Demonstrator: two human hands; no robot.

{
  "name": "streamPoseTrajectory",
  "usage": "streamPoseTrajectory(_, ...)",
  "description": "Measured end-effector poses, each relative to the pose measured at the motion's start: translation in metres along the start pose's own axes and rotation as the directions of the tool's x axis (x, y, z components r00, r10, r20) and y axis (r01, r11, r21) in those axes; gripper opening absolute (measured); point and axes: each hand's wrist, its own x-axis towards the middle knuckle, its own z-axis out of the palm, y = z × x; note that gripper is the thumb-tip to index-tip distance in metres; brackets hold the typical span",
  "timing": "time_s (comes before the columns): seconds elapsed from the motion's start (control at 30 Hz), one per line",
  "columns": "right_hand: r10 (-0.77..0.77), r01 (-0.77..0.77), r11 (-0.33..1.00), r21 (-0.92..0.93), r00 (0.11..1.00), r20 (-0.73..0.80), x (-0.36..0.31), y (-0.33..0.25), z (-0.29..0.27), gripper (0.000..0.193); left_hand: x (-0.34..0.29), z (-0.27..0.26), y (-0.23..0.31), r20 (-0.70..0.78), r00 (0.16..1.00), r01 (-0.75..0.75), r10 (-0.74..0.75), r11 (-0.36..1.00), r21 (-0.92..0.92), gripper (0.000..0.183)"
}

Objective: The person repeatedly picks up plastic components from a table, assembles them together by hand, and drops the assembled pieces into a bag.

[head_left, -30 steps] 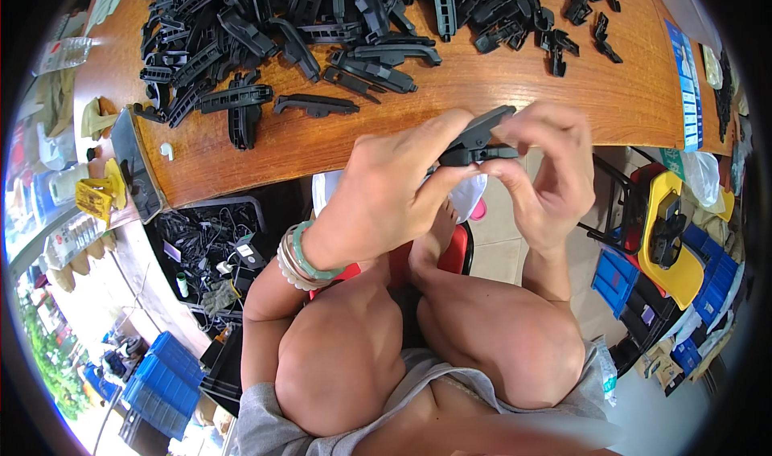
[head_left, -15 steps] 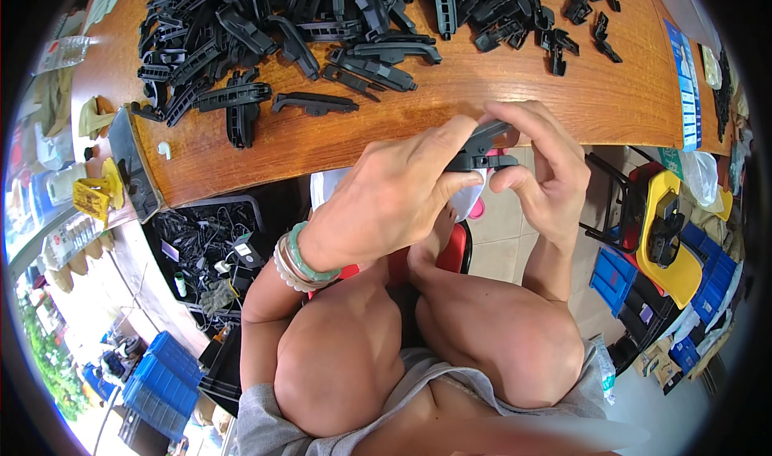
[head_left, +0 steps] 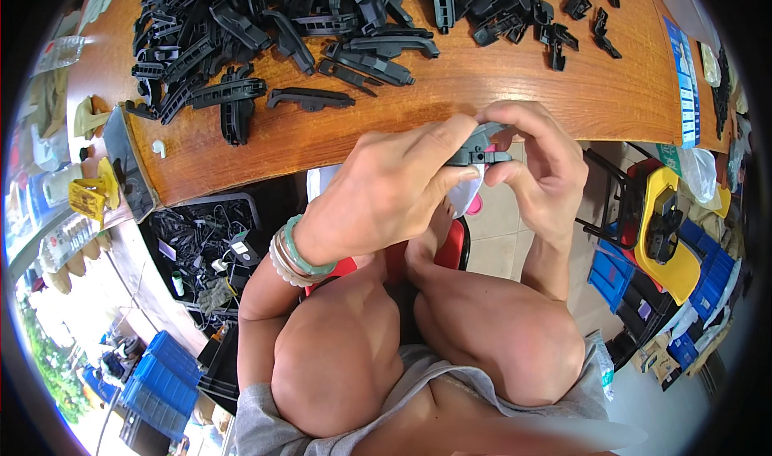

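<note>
Just off the table's near edge, a black plastic part [head_left: 478, 152] is held between my two hands. My left hand [head_left: 394, 174] grips its left end between thumb and fingers and hides much of it. The fingertips of my right hand [head_left: 551, 162] press on its upper right side, while the right thumb sits close to its lower prong. A long pile of black plastic parts [head_left: 241, 26] covers the far left and middle of the table. Smaller black clip pieces [head_left: 498, 10] lie to the right of it.
The wooden table [head_left: 595, 94] curves across in front of me. A blue printed sheet [head_left: 683, 86] lies at its right end. Below left stands a black bin [head_left: 205, 255] full of dark parts. A yellow chair [head_left: 667, 239] stands at right, near blue crates [head_left: 165, 384] at lower left.
The black plastic part has turned slightly between my hands, showing more of its side. Both hands stay nearly in place. The whole view has shifted a little.
</note>
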Motion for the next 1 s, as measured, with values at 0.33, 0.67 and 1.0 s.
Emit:
streamPoseTrajectory(0.33, 0.037, -0.034, 0.999, 0.031, 0.994, -0.099, 0.002, -0.004, 0.003, 0.029, -0.002, 0.008, -0.010, -0.035, 0.997, -0.075, 0.073, 0.996, -0.053, 0.041)
streamPoseTrajectory(0.67, 0.068, -0.055, 0.989, 0.139, 0.994, -0.089, 0.003, -0.002, 0.004, 0.028, -0.002, 0.009, -0.014, -0.080, 0.995, -0.058, 0.050, 0.993, -0.102, 0.035)
streamPoseTrajectory(1.0, 0.092, -0.081, 0.988, 0.133, 0.993, -0.078, 0.001, 0.004, -0.002, 0.026, 0.004, 0.003, -0.012, 0.013, 1.000, 0.000, 0.002, 0.988, -0.152, 0.032)
